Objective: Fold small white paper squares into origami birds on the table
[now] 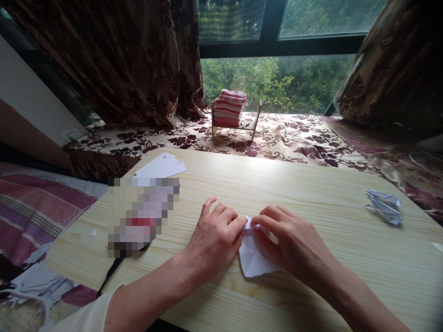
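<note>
Over the table (311, 184) are my left hand (216, 233) and right hand (294, 235), thumb and forefinger of each pinched together; loose white sheets (161, 167) lie at the far left corner; my fingertips grip a creased paper (254, 260) well in from the far edge; a folded paper shape (385, 207) sits near the right edge, a scrap (93, 232) by the left

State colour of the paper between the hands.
White; the paper shows best in the head view.

SITE: room in a home | WINDOW: floral curtains (138, 60) flank window (304, 78) | SILL: patterned cloth (294, 138) covers it | LEFT: striped bedding (38, 207) lies beside surface (311, 184)
</note>
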Motion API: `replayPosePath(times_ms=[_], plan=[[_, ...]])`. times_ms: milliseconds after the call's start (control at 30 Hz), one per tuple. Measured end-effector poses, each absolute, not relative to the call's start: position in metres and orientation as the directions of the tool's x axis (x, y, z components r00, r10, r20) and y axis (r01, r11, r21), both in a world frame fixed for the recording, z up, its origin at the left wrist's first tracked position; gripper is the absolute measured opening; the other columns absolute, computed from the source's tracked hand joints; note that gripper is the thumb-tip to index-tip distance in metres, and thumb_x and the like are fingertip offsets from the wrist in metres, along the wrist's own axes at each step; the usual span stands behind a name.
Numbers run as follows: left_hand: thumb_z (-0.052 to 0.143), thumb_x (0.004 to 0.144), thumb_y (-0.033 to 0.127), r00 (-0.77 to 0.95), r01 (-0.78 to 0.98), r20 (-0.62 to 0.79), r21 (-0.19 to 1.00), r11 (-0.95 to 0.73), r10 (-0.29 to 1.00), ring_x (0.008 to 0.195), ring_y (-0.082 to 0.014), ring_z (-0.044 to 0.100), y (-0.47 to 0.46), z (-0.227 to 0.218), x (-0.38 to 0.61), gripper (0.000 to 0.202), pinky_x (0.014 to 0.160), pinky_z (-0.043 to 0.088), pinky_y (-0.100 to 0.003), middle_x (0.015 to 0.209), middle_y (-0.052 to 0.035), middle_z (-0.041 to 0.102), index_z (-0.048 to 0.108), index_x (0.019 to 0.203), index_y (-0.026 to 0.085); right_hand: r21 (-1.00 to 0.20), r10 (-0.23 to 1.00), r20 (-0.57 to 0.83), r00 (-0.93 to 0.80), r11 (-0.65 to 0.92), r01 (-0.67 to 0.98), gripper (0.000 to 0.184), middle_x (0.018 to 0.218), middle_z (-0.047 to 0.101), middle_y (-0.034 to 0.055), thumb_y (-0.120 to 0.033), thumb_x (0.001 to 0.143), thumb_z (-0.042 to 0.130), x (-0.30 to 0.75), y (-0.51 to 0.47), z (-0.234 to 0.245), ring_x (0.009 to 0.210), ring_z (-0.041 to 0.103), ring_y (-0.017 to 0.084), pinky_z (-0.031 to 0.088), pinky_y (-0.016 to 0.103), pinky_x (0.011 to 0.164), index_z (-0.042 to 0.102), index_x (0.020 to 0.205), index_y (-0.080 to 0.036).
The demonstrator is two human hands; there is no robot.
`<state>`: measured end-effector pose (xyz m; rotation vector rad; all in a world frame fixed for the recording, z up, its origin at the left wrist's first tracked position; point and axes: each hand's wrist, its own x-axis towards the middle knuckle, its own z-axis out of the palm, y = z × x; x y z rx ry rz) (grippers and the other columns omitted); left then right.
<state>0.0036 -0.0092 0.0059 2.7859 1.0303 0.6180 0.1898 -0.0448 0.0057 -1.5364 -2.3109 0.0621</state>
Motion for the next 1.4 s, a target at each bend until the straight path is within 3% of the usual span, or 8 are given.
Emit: replayPosePath(times_ms=[500, 700, 933, 1133, 1233, 1400], plan=[[0.045, 0.089, 0.019, 0.704, 0.598, 0.316, 0.219, -0.771, 0.636, 0.089, -0.0192, 0.054, -0.010, 0.006, 0.003, 0.021, 0.104, 0.022, -0.051, 0.086, -0.0033, 0.063, 0.065, 0.096, 0.021, -0.245, 0.893, 0.248, -0.376, 0.433, 0.867, 0.023, 0.083, 0.059, 0.0048, -0.011, 0.084, 0.046, 0.194, -0.045, 0.011, 0.072, 0.054, 0.015, 0.041, 0.024, 0.060, 0.066, 0.084, -0.023], [0.046, 0.089, 0.019, 0.715, 0.591, 0.301, 0.221, -0.776, 0.630, 0.090, -0.0206, 0.054, -0.011, 0.006, 0.003, 0.026, 0.103, 0.023, -0.054, 0.088, -0.0045, 0.063, 0.061, 0.110, 0.022, -0.269, 0.899, 0.234, -0.369, 0.425, 0.864, 0.029, 0.080, 0.059, 0.0041, -0.008, 0.084, 0.044, 0.196, -0.044, 0.011, 0.071, 0.054, 0.015, 0.042, 0.024, 0.060, 0.068, 0.084, -0.024], [0.048, 0.088, 0.020, 0.718, 0.606, 0.276, 0.201, -0.769, 0.638, 0.090, -0.0209, 0.053, -0.011, 0.006, 0.005, 0.025, 0.104, 0.022, -0.054, 0.088, -0.0042, 0.061, 0.064, 0.107, 0.023, -0.318, 0.910, 0.194, -0.365, 0.411, 0.854, 0.033, 0.082, 0.060, 0.0034, -0.008, 0.084, 0.042, 0.199, -0.044, 0.011, 0.072, 0.054, 0.015, 0.042, 0.024, 0.062, 0.069, 0.087, -0.026], [0.047, 0.088, 0.021, 0.725, 0.606, 0.266, 0.191, -0.772, 0.635, 0.091, -0.0217, 0.052, -0.012, 0.007, 0.005, 0.025, 0.103, 0.022, -0.055, 0.090, -0.0053, 0.061, 0.064, 0.106, 0.023, -0.230, 0.901, 0.199, -0.385, 0.425, 0.875, 0.032, 0.079, 0.059, 0.0039, -0.005, 0.082, 0.044, 0.194, -0.045, 0.014, 0.071, 0.053, 0.015, 0.038, 0.025, 0.058, 0.069, 0.080, -0.024], [0.047, 0.088, 0.020, 0.713, 0.599, 0.280, 0.233, -0.766, 0.643, 0.091, -0.0213, 0.053, -0.012, 0.007, 0.003, 0.025, 0.103, 0.022, -0.054, 0.090, -0.0049, 0.062, 0.064, 0.106, 0.023, -0.211, 0.900, 0.199, -0.388, 0.427, 0.879, 0.027, 0.080, 0.059, 0.0045, -0.006, 0.081, 0.047, 0.192, -0.046, 0.015, 0.072, 0.053, 0.016, 0.038, 0.025, 0.058, 0.068, 0.078, -0.023], [0.054, 0.083, 0.023, 0.574, 0.610, 0.362, 0.409, -0.679, 0.734, 0.093, -0.0205, 0.054, -0.010, 0.007, -0.004, 0.018, 0.097, 0.030, -0.046, 0.095, -0.0057, 0.061, 0.065, 0.097, 0.019, -0.249, 0.899, 0.204, -0.387, 0.430, 0.868, 0.027, 0.084, 0.059, 0.0052, -0.004, 0.079, 0.047, 0.193, -0.046, 0.017, 0.074, 0.052, 0.016, 0.040, 0.025, 0.060, 0.067, 0.074, -0.021]])
